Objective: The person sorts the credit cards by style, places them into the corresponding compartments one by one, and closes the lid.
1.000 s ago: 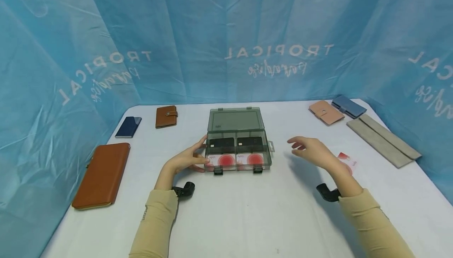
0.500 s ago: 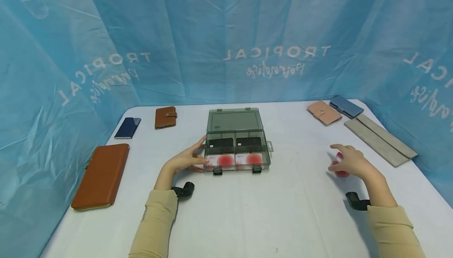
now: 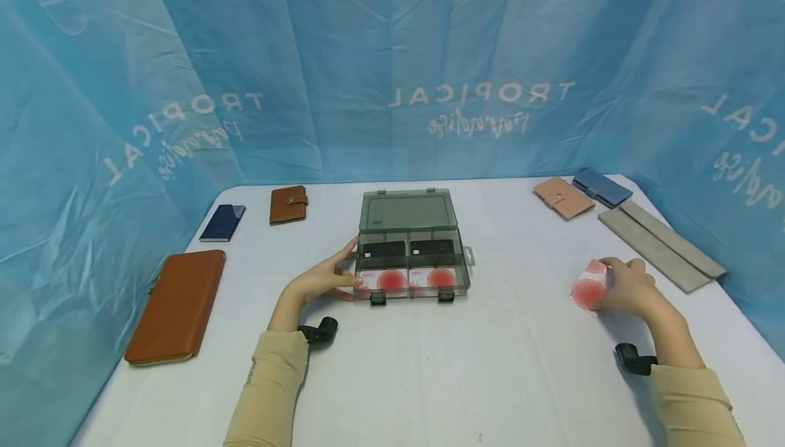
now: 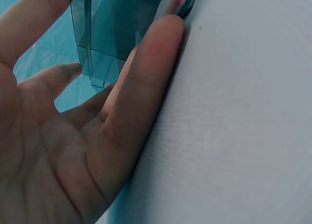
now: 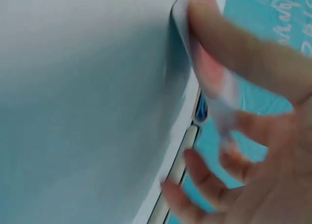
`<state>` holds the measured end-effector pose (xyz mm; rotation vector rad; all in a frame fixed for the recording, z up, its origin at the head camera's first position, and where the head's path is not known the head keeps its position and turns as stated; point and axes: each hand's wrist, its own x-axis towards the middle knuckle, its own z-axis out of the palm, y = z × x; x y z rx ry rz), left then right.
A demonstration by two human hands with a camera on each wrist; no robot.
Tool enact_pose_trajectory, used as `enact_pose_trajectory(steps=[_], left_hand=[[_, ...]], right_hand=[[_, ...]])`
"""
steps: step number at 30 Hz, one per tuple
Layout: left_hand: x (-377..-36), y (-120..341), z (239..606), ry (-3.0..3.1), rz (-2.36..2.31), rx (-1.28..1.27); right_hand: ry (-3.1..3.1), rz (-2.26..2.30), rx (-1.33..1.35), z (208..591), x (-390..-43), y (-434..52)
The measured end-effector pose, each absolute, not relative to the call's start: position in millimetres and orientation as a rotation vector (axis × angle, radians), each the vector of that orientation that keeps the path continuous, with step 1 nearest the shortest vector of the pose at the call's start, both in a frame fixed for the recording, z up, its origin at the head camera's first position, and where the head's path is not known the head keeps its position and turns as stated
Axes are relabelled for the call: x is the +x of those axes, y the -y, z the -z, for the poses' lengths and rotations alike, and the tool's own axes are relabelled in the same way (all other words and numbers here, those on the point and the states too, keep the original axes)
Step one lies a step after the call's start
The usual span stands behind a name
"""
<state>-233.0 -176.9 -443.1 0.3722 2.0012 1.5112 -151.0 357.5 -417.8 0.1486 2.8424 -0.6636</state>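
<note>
A dark translucent green compartment box (image 3: 414, 229) lies with its lid folded back. Black cards (image 3: 383, 249) fill its back compartments; white cards with red circles (image 3: 392, 279) are in the front ones. My left hand (image 3: 321, 280) touches the box's left side, thumb at the front corner, fingers spread. In the left wrist view, its fingers extend beside the clear box wall (image 4: 105, 43). At the right, my right hand (image 3: 632, 290) pinches a similar red-and-white card (image 3: 589, 290) between thumb and fingers. The right wrist view shows that card (image 5: 209, 70) tilted, slightly blurred, its outer fingers loosely bent.
On the white table (image 3: 441, 379), a brown notebook (image 3: 178, 307), navy card holder (image 3: 223, 222) and brown snap wallet (image 3: 288, 204) lie left. A pink wallet (image 3: 563, 197), blue wallet (image 3: 602, 187) and long beige pouch (image 3: 662, 245) lie right. A blue curtain (image 3: 392, 72) hangs behind.
My right hand has moved rightward to the card on the table, taken hold of it and tilted it up. The left hand has stayed at the box.
</note>
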Motion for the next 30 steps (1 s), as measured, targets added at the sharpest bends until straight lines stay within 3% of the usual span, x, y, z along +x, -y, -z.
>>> enact_pose_trajectory(steps=[14,18,30], left_hand=[[-233,175,442,-2.027,-1.501,0.362],[-233,175,440,-2.034,-1.497,0.353],[-234,177,443,-2.011,-1.509,0.37]], right_hand=[[-2.597,1.341,0.193,403,-165,-342],[-2.489,1.568,0.096,395,-172,-327],[-2.374,1.625,-0.306,377,-196,-215]])
